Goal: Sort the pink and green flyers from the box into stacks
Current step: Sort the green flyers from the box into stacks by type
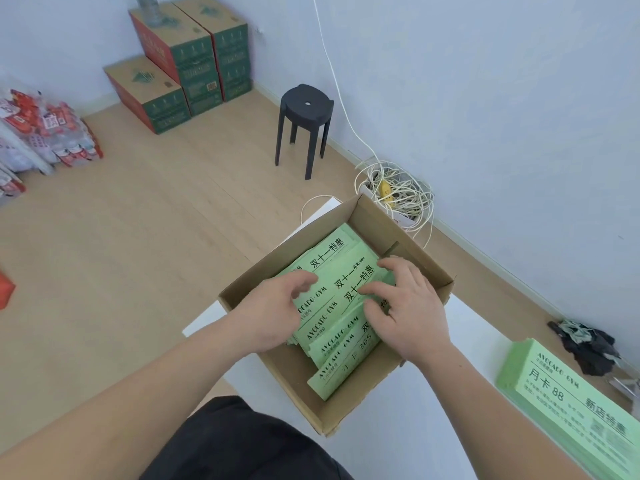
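My right hand (405, 306) presses spread fingers (372, 289) on the green flyers (329, 344) fanned in the cardboard box (353, 400), left hand (273, 317) curled at their edge, grip unclear; I should square them before lifting.

The white counter (433, 427) holds an open brown box (429, 268) near its middle. The box sits at a slant, with one corner near the far edge of the counter. A thick green stack of flyers (568, 403) lies flat on the counter to the right, apart from the box.
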`<act>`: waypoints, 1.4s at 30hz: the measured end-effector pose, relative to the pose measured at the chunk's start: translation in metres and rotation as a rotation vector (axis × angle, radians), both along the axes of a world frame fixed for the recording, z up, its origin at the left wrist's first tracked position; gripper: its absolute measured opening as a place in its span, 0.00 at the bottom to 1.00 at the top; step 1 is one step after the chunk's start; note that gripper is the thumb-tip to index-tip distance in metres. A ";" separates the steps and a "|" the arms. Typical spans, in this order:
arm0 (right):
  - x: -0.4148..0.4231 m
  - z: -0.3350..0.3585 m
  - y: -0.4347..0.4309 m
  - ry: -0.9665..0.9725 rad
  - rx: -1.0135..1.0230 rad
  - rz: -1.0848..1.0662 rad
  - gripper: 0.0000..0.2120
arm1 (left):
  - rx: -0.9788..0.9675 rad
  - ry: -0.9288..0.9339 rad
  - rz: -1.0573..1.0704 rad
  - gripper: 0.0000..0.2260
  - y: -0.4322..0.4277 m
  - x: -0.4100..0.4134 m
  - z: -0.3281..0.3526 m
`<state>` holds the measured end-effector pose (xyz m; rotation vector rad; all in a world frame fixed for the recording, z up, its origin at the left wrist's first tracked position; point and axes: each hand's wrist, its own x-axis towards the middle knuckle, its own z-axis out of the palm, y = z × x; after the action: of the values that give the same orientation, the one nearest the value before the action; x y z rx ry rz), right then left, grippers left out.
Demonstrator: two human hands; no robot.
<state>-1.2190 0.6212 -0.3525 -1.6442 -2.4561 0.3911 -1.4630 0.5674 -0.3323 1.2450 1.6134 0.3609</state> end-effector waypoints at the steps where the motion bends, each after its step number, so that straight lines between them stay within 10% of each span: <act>1: 0.000 -0.002 0.000 0.010 0.018 0.000 0.15 | 0.022 0.035 0.029 0.32 0.000 0.001 -0.003; 26: -0.005 0.000 0.004 -0.086 -0.093 0.077 0.24 | -0.267 -0.356 -0.282 0.35 0.007 0.009 0.002; 30: 0.004 -0.006 0.002 0.010 -0.004 0.021 0.21 | -0.140 -0.215 0.043 0.31 0.005 0.012 -0.001; 34: 0.005 -0.005 0.001 0.082 0.036 0.003 0.18 | -0.128 -0.205 -0.081 0.18 0.002 0.020 0.001; 42: -0.003 0.003 0.010 0.129 -0.094 -0.051 0.25 | 0.214 0.184 -0.319 0.37 -0.007 0.049 -0.013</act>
<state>-1.2218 0.6316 -0.3500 -1.6577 -2.3304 0.5937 -1.4136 0.5600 -0.3454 1.7137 1.5226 0.2261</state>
